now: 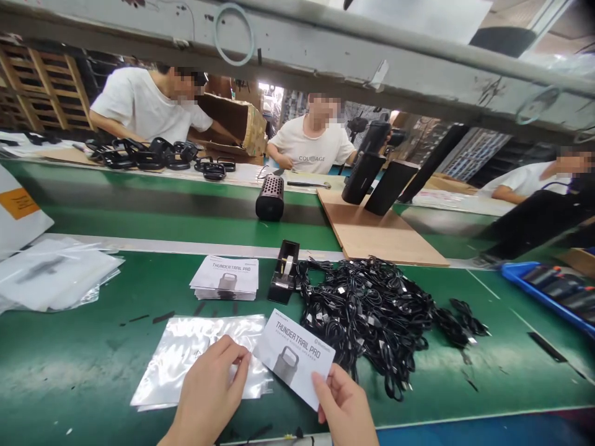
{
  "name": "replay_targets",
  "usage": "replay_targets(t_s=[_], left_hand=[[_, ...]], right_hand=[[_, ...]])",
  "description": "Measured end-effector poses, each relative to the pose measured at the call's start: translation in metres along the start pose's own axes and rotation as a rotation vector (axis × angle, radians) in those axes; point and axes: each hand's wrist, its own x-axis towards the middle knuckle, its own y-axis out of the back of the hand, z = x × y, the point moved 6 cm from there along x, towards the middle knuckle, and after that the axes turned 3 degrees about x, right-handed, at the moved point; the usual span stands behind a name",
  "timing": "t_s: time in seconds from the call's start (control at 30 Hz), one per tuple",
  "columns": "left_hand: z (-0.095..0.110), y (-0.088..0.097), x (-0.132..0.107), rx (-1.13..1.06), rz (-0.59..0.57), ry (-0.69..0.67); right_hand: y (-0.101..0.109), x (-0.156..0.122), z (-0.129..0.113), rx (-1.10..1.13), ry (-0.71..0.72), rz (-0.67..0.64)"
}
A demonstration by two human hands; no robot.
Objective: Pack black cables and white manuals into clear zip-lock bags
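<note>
My right hand [341, 396] pinches the lower right corner of a printed leaflet [297, 353] between thumb and fingers. The leaflet reads "THUNDER TRAIL PRO" and pictures a speaker; it is tilted, its left corner over the bags. My left hand [216, 384] is closed, thumb against fingertips, on the top of a pile of clear plastic bags [162, 365], beside the leaflet's left edge. It seems to pinch the top bag. Behind the bags stands a stack of the same leaflets [224, 279]. A black tape dispenser [282, 279] is just right of that stack.
A big heap of black cables [367, 316] lies right of the leaflet. Farther back are a speaker [270, 198], a wooden board [385, 232] with upright black cylinders, and a blue tray [539, 285]. More plastic bags [56, 272] lie left. Several people work across the bench under a beam [325, 56].
</note>
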Motion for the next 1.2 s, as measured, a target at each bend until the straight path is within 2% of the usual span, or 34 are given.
replay_targets(t_s=[0.2, 0.27, 0.4, 0.5, 0.6, 0.73, 0.8, 0.9, 1.07, 1.13, 1.2], left_hand=[[-0.002, -0.002, -0.001, -0.011, 0.003, -0.046], [-0.004, -0.002, -0.002, -0.021, 0.006, -0.067], [-0.009, -0.006, -0.002, -0.034, -0.013, -0.091], [-0.011, -0.009, -0.002, -0.034, -0.03, -0.089], [-0.01, -0.01, -0.003, -0.005, -0.014, -0.098], [-0.006, -0.009, -0.004, 0.011, -0.004, -0.135], [-0.004, -0.005, -0.004, -0.035, 0.003, -0.129], [0.001, 0.006, -0.006, -0.167, 0.02, -0.084], [0.003, 0.01, -0.005, -0.355, -0.11, -0.009], [-0.002, 0.011, -0.003, -0.385, -0.147, 0.035], [-0.008, 0.012, 0.0, -0.367, -0.144, 0.08]], right_hand=[[0.006, -0.006, -0.003, -0.076, -0.061, -0.014], [0.007, -0.007, 0.0, -0.111, -0.081, -0.071], [-0.002, -0.01, 0.008, -0.133, -0.188, -0.276], [-0.01, -0.009, 0.001, -0.1, -0.215, -0.349], [-0.016, -0.007, -0.008, -0.172, -0.214, -0.449], [-0.008, -0.003, -0.008, -0.283, -0.24, -0.492], [-0.007, -0.003, -0.009, -0.229, -0.267, -0.527], [-0.023, -0.006, -0.016, -0.099, -0.281, -0.623], [-0.06, 0.006, -0.022, -0.105, -0.267, -0.529], [-0.059, 0.012, -0.024, -0.213, -0.18, -0.443], [-0.046, 0.014, -0.03, -0.322, -0.085, -0.349]])
